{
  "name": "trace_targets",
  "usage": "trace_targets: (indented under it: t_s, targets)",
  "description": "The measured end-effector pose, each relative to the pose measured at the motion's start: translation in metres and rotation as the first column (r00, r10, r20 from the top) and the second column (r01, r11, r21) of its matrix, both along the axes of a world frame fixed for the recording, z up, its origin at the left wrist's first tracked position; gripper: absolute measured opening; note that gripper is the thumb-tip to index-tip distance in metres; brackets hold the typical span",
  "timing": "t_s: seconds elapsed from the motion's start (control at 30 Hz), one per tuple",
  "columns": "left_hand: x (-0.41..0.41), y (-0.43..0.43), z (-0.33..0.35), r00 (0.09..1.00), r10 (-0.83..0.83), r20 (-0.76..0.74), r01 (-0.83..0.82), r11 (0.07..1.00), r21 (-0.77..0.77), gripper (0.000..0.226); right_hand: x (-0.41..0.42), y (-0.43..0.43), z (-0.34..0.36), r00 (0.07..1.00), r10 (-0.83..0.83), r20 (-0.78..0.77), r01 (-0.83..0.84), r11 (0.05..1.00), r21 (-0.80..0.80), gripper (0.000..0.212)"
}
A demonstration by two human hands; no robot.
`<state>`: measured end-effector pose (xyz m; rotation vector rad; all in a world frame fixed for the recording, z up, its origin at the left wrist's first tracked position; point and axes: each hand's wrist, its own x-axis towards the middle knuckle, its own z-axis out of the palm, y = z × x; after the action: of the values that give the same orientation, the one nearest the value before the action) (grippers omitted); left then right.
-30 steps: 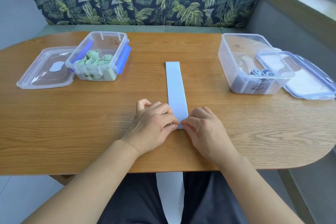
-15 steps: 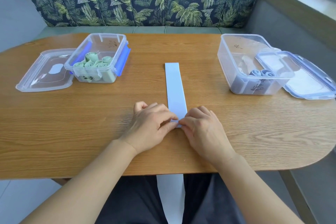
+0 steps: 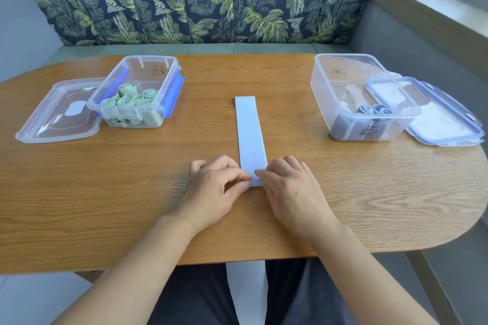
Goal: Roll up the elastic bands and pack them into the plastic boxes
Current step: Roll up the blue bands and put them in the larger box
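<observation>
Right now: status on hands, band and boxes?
Left hand and right hand pinching the near end of the pale blue band, roll just started. Blue-roll box open at right. Nothing in the way.

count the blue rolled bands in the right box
2 visible: one roll and another side by side near the front of the right box; more may be hidden.

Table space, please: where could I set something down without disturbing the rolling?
Free: bare wood between the green-roll box and the blue band, and between band and blue-roll box. Crowded: the near centre, where left hand and right hand pinch the band.
</observation>
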<state>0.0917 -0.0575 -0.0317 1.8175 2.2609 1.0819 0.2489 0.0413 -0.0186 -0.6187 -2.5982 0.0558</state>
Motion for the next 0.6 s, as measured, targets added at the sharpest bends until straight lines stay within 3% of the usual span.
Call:
trace_targets:
  t_s: [0.2, 0.33, 0.6]
  targets:
    - [-0.001, 0.004, -0.002, 1.0, 0.012, -0.025, -0.011, 1.0, 0.028, 0.03, 0.001, -0.002, 0.003, 1.0, -0.028, -0.012, 0.029, 0.999, 0.036, 0.03]
    - [0.002, 0.003, 0.001, 0.997, -0.008, -0.074, 0.008, 1.0, 0.001, 0.025, -0.004, 0.001, 0.003, 0.998, -0.065, 0.018, 0.064, 0.996, 0.06, 0.025]
    - [0.0, 0.007, 0.002, 1.0, -0.012, -0.016, 0.012, 1.0, -0.024, 0.013, -0.009, 0.003, 0.002, 0.996, -0.083, 0.031, 0.08, 0.994, 0.07, 0.02]
